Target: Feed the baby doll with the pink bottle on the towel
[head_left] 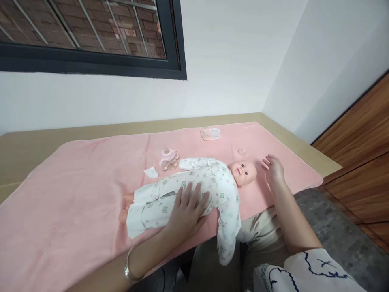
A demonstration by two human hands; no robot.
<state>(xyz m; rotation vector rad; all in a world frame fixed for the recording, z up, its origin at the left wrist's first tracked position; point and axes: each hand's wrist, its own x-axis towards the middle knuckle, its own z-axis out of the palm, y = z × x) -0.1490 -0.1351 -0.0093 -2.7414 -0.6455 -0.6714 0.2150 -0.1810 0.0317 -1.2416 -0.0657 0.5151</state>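
A baby doll (pixel 224 183) in a white, printed outfit lies on its back, its head toward the right and its bare feet toward the left. One of its sleeves hangs over the front edge. My left hand (pixel 189 209) rests flat on the doll's belly, fingers spread. To the right of the doll's head, my right hand (pixel 274 169) is raised a little with its fingers loosely apart, holding nothing and not touching the head. Behind the doll stands a pink and white baby bottle (pixel 169 158) with side handles, beside a small white piece of paper or cloth (pixel 151 172).
A pink mat (pixel 82 182) covers most of the tan table surface (pixel 39 140). Toward the back lie a small printed packet (pixel 210 133) and a little clear round item (pixel 242 152). A white wall and a barred window (pixel 91 61) rise behind. Wooden cabinets (pixel 358 178) stand at right.
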